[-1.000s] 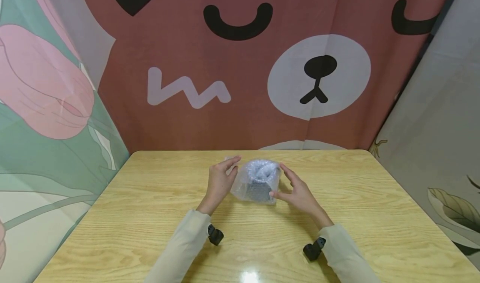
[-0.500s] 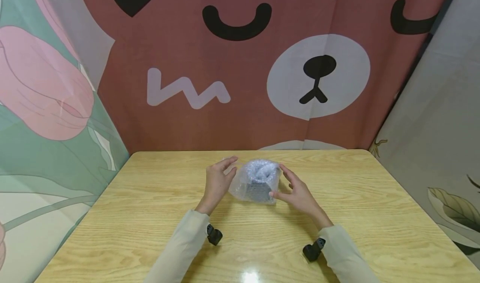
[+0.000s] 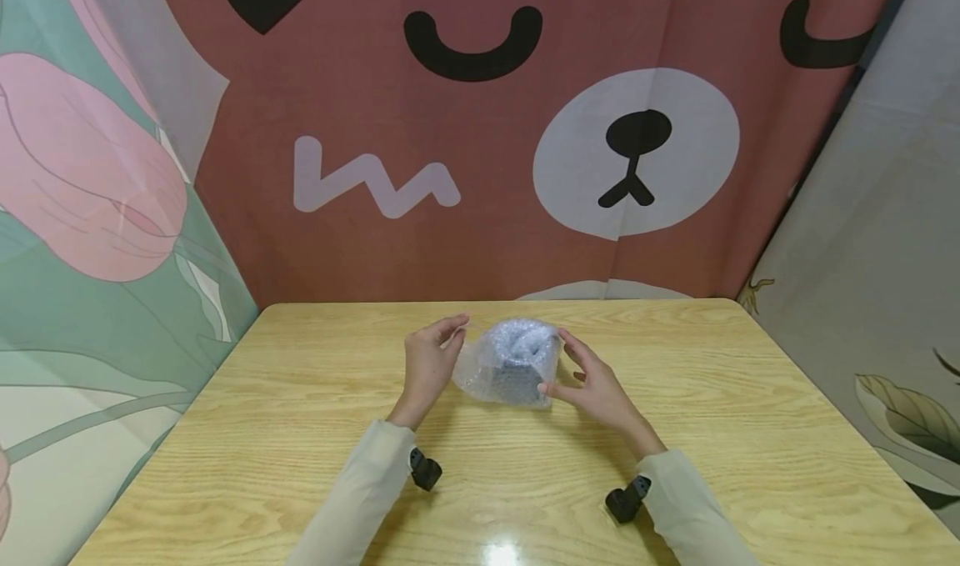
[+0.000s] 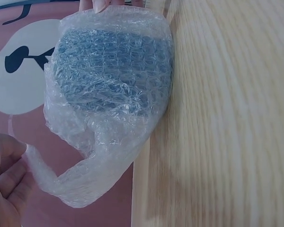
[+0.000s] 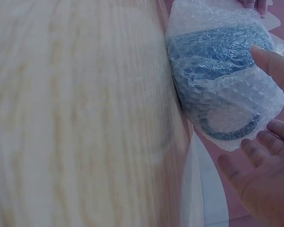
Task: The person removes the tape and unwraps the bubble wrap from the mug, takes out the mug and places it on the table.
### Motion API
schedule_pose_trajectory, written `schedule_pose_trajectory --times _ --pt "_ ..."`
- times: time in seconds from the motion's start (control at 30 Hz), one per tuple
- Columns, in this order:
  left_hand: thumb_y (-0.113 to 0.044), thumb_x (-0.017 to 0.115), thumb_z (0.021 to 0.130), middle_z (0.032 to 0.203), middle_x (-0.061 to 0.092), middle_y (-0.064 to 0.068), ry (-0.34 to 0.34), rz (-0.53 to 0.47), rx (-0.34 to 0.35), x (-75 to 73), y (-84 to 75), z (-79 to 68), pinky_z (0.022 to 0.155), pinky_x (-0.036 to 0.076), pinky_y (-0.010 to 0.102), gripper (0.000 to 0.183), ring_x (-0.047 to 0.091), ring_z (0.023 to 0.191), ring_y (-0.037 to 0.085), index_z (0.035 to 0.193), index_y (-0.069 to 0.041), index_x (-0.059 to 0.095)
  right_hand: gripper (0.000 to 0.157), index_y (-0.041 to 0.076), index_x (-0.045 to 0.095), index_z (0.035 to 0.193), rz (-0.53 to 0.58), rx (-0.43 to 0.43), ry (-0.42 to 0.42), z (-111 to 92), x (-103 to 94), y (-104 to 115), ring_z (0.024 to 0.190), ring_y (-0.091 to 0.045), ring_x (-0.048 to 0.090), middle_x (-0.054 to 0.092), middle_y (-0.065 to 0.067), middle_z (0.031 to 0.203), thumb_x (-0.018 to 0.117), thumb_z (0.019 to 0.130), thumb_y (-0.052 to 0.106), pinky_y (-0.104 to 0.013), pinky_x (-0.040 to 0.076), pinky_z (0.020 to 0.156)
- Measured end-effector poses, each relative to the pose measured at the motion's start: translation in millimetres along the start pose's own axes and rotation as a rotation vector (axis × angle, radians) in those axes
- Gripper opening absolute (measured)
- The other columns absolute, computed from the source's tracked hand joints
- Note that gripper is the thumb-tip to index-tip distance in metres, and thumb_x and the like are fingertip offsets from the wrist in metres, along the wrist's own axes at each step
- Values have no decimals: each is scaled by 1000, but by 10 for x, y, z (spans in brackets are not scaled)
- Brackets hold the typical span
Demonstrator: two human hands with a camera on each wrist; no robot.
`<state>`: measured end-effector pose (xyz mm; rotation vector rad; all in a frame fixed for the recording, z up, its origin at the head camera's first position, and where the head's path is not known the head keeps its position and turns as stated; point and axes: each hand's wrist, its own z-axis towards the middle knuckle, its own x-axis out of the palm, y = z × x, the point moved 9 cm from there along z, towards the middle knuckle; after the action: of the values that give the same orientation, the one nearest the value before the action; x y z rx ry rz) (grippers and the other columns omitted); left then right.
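Note:
A blue object point(image 3: 517, 383) stands on the table inside clear bubble wrap point(image 3: 523, 337); its kind is blurred by the layers. In the right wrist view a dark blue ring-shaped part point(image 5: 229, 135) shows through, like a mug's handle or rim. My left hand point(image 3: 429, 366) pinches a loose end of the wrap point(image 4: 42, 175) between thumb and fingertips, left of the bundle. My right hand point(image 3: 597, 387) holds the bundle's right side, thumb in front and fingers point(image 5: 253, 153) behind.
The wooden table point(image 3: 300, 433) runs back to a curtain with a bear print point(image 3: 375, 257). Patterned cloths point(image 3: 90, 341) hang at both sides. Small black cameras point(image 3: 425, 470) sit on the wrists.
My left hand has drawn slightly leftward, and the loose end of the bubble wrap has stretched out with it. My right hand and the bundle have stayed in place.

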<state>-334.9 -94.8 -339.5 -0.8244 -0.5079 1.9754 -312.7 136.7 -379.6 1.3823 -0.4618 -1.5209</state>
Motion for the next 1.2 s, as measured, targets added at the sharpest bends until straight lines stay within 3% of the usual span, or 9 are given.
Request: schedule_pose_trajectory --times 0.2,0.37,0.63,0.93,1.2 --pt "7 68 86 97 72 14 -10 -15 -26 -29 42 7 75 55 25 14 71 87 26 98 3 74 89 11 24 154 14 -8 -12 68 54 -345 138 -39 29 26 -18 155 77 85 25 -61 37 99" --pt "9 68 85 93 72 14 -33 -31 -32 -54 59 11 74 55 22 11 71 85 25 93 4 74 88 11 24 154 5 -2 -14 68 62 -348 137 -41 30 25 -17 156 77 85 24 -60 37 100" --pt "4 69 87 90 73 12 -64 -29 -65 -109 116 13 71 56 23 9 71 82 22 93 2 75 85 0 24 152 44 3 -7 17 18 -85 134 -48 30 25 -26 153 76 85 13 -64 35 99" --pt "1 70 87 92 73 9 -93 -87 -171 -168 214 6 71 56 26 11 70 81 19 97 -1 75 90 16 23 155 30 0 -11 72 64 -387 136 -40 32 24 -15 156 78 84 30 -59 37 100" --pt "1 71 86 97 72 11 -129 -180 -265 -200 313 -5 75 55 23 15 70 86 22 101 3 74 92 17 24 155 46 13 -15 83 64 -430 134 -40 36 25 -14 156 79 82 31 -59 38 100"
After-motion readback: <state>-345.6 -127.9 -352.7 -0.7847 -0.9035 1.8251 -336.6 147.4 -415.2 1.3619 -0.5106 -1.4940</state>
